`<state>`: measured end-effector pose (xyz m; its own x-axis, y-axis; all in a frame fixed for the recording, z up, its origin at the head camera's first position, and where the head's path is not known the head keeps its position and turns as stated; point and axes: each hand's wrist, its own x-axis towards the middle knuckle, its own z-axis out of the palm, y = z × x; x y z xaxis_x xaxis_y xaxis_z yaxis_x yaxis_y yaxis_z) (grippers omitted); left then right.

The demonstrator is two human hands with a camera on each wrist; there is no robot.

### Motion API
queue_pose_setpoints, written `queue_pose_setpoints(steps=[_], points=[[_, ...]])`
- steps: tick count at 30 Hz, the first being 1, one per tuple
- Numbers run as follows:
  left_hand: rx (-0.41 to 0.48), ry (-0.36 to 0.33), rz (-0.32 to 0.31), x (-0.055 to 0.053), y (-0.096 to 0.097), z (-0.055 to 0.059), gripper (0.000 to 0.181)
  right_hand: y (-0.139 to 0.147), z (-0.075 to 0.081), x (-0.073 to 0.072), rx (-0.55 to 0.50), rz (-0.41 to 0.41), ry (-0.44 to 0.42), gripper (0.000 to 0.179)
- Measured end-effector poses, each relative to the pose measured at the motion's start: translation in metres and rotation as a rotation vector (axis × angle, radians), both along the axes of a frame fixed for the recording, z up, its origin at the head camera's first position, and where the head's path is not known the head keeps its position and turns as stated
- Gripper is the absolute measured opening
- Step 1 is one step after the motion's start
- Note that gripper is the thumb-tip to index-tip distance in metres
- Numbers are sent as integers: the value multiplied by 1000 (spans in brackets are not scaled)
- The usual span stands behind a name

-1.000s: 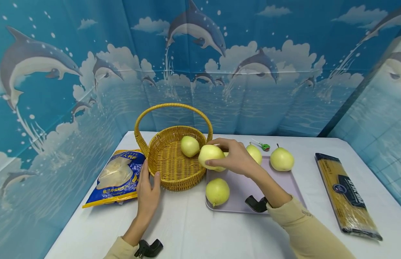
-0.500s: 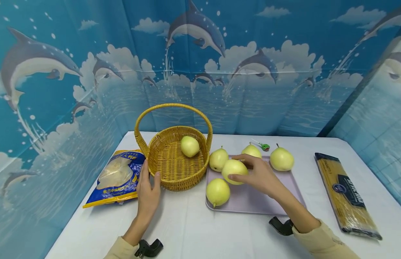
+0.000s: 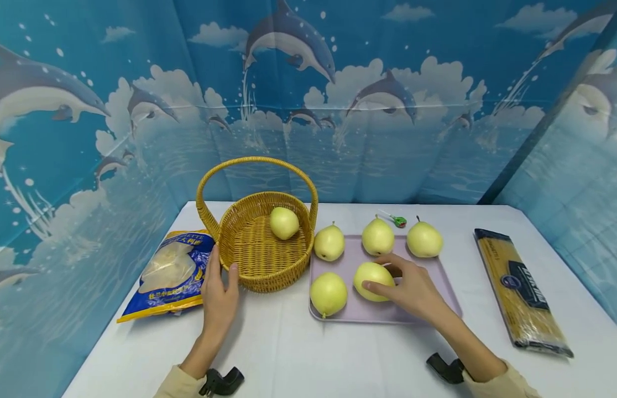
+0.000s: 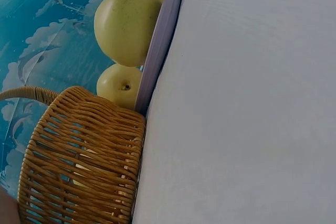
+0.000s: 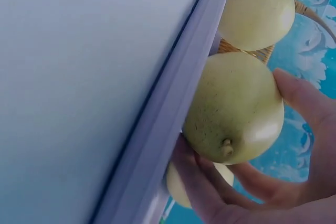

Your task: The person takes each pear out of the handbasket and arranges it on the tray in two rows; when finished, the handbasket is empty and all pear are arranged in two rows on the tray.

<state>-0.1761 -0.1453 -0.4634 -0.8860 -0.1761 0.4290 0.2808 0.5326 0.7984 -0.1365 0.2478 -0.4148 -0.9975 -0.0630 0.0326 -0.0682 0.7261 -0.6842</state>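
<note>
My right hand (image 3: 412, 287) grips a yellow-green pear (image 3: 372, 281) over the front middle of the lilac tray (image 3: 450, 290); in the right wrist view the thumb and fingers curve around this pear (image 5: 236, 108). Whether it touches the tray I cannot tell. Beside it on the tray sits another pear (image 3: 328, 294), with several more along the tray's back. To the left stands a woven basket (image 3: 268, 283) with a tall handle and one pear (image 3: 284, 223) inside. My left hand (image 3: 220, 298) rests against the basket's left front side, fingers mostly straight.
A blue pasta bag (image 3: 171, 271) lies left of the basket, close to the left hand. Right of the tray lies a long spaghetti packet (image 3: 519, 290). A small green-and-red wrapped item (image 3: 399, 221) is behind the tray. A dolphin-print curtain (image 3: 298, 155) rises behind the table.
The right hand has moved from beside the basket's right rim rightward and down to the tray's front, with the pear in its grip. The left hand stays at the basket. The head view has shifted slightly.
</note>
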Motion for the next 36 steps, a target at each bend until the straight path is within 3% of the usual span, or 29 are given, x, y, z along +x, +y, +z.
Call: queue_pose_setpoints(steps=[9, 15, 19, 25, 36], points=[[-6, 0, -11, -1, -1, 2, 64, 8, 6, 4, 73, 80, -53, 66], [-13, 1, -11, -2, -1, 1, 64, 14, -1, -1, -68, 168, 15, 63], [-7, -8, -11, -1, -1, 1, 64, 14, -7, -4, -150, 201, 0, 65], [-5, -1, 0, -1, -3, 2, 64, 15, -9, -7, -195, 190, -95, 71], [-5, -10, -4, 0, -2, 3, 64, 32, 9, -7, -82, 118, -179, 74]])
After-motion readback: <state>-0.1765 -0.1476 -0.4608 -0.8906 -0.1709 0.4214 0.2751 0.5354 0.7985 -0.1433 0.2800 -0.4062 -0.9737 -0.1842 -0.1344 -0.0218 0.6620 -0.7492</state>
